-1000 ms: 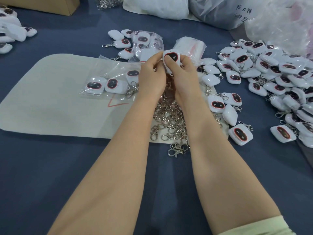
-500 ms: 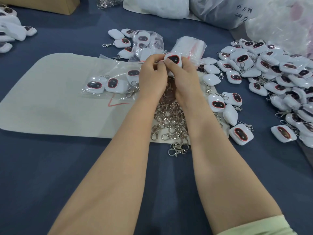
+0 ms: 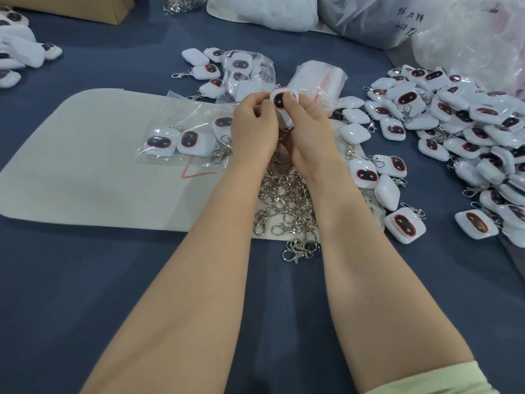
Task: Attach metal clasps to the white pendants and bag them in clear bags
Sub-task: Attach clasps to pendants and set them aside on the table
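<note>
White pendant (image 3: 281, 101) sits pinched between left hand (image 3: 253, 132) and right hand (image 3: 308, 132), above the clasps (image 3: 287, 203).

The lower part of the held pendant (image 3: 279, 101) is hidden behind the left hand (image 3: 252, 132) and right hand (image 3: 309, 129); whether a clasp is pinched there cannot be told. The clasp pile (image 3: 284, 200) is partly covered by the forearms. The cardboard box (image 3: 85, 9) is cut by the top edge.

Left hand (image 3: 253, 132) and right hand (image 3: 308, 129) pinching white pendant (image 3: 279, 100), clasps (image 3: 287, 203) below
</note>
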